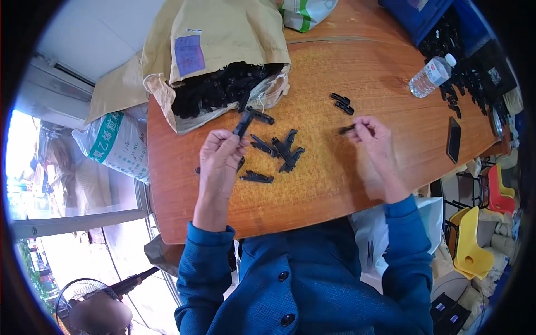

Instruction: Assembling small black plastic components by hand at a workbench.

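Observation:
Between the thumb and fingers of my left hand [219, 153] is a long black plastic part [243, 123], raised above the table near the sack mouth. My right hand [373, 137] pinches a small dark piece [347, 129], blurred at its tip, over the middle right of the table. Several black plastic parts [285, 151] lie in a loose pile between the hands. Two more black parts [342, 104] rest side by side just beyond my right hand. A tan woven sack [234, 33] lies open towards me, full of similar black parts [218, 89].
The brown wooden table [312, 190] has a curved front edge close to my body. A water bottle [432, 75], a black phone [454, 139] and a heap of black parts [446, 44] by a blue bin [419, 17] occupy the right side. A white sack [114, 145] stands left.

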Available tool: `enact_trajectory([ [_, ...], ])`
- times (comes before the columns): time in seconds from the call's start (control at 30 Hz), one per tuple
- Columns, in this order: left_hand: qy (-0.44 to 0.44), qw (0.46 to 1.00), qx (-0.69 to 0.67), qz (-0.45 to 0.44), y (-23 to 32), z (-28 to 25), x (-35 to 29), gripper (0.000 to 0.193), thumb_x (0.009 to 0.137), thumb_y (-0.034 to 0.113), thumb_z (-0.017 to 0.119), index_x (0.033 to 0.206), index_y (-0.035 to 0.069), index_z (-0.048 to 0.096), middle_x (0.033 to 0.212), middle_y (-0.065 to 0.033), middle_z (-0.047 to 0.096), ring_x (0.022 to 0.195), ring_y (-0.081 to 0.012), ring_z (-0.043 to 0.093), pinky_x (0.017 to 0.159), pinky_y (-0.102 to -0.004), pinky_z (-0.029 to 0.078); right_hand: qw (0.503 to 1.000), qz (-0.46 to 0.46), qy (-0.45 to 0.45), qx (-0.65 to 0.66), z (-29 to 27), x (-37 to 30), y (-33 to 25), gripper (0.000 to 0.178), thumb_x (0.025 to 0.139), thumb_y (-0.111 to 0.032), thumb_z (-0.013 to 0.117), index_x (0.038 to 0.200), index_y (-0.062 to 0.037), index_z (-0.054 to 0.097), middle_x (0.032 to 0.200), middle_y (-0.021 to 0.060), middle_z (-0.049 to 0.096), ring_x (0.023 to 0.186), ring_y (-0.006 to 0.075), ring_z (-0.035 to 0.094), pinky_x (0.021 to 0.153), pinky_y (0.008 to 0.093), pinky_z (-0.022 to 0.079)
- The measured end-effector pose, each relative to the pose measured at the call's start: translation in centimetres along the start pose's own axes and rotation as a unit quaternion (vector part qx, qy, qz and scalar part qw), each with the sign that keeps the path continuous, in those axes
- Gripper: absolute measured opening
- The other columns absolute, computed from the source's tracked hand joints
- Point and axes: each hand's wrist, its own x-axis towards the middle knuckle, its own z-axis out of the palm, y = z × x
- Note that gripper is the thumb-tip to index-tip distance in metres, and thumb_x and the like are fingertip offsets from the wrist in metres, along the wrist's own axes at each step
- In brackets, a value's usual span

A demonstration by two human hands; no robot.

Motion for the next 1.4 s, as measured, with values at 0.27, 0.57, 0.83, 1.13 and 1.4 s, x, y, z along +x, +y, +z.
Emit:
enact_trajectory([
  [0.27,-0.002,0.995,-0.102,-0.017,-3.8,4.4,-6.7,0.015,0.088,-0.003,0.057,0.098,0.007,0.052,0.099,-0.0112,0.062,0.094,-0.023,0.064,0.079,-0.0292,0.055,0.929,0.06,-0.004,0.365,7.6,-8.1,-7.7,0.009,0.087,-0.003,0.063,0.093,-0.0011,0.058,0.081,0.0053,0.062,0.072,0.0126,0.064,0.063,0.0235,0.052],
  [0.57,-0.045,0.995,0.064,0.056,-3.9,5.7,-9.9,0.041,0.084,-0.009,0.057,0.122,0.004,0.049,0.103,-0.006,0.062,0.094,-0.0137,0.06,0.083,-0.0263,0.049,0.965,-0.015,-0.093,0.243,8.7,-13.1,-9.9,0.023,0.095,-0.008,0.051,0.117,0.0013,0.053,0.083,0.0045,0.06,0.064,0.0083,0.058,0.057,0.0209,0.049],
  [0.83,-0.058,0.979,0.155,0.116,-4.6,5.8,-10.4,0.046,0.086,-0.013,0.05,0.126,0.007,0.043,0.104,-0.0061,0.06,0.094,-0.0106,0.058,0.083,-0.0246,0.048,0.962,0.0,-0.082,0.26,9.4,-13.0,-9.5,0.023,0.096,-0.008,0.05,0.117,0.0011,0.055,0.083,0.0045,0.061,0.064,0.008,0.058,0.057,0.0207,0.049],
  [1.13,-0.038,0.99,0.111,0.078,-5.0,5.5,-8.8,0.031,0.093,0.008,0.056,0.122,0.003,0.045,0.11,-0.0108,0.062,0.094,-0.013,0.058,0.085,-0.026,0.047,0.98,0.0,-0.068,0.188,10.4,-11.9,-8.7,0.018,0.095,-0.006,0.052,0.11,-0.0004,0.059,0.084,0.0043,0.063,0.067,0.0095,0.058,0.06,0.022,0.049],
  [1.4,-0.089,0.981,0.164,0.052,-3.9,4.3,-7.3,0.023,0.092,0.004,0.056,0.115,0.0,0.054,0.107,-0.0077,0.064,0.097,-0.0117,0.057,0.089,-0.0257,0.045,0.985,-0.088,-0.146,0.032,8.3,-8.5,-7.1,0.04,0.087,-0.026,0.067,0.115,-0.0016,0.052,0.082,0.0039,0.059,0.074,0.0119,0.059,0.066,0.0234,0.048],
])
